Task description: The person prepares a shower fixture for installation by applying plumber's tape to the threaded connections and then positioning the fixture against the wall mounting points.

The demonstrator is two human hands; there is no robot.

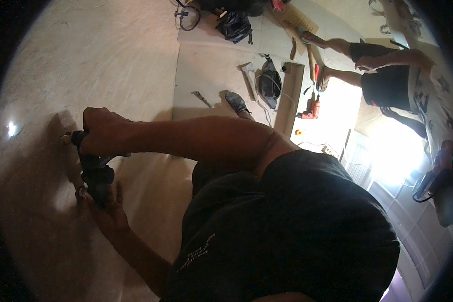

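A black wall-mounted mixer tap (98, 176) is held close against the beige stone-look wall (40, 201). My right hand (104, 132) is closed around its upper end, beside a brass-coloured fitting (66, 138) at the wall. Under the lower end, my left hand (108, 212) cups the dark body with bent fingers. The palm of that hand faces the tap, and some fingertips are hidden behind it. Deep shadow covers the join between tap and wall, so I cannot tell whether they touch.
An adjustable wrench (202, 99), a hammer (248, 78) and a black waist bag (270, 83) lie on the floor near my shoe (235, 103). Beyond are a red drill (312, 108), a black plastic bag (235, 26) and another person (387, 75) in dark shorts.
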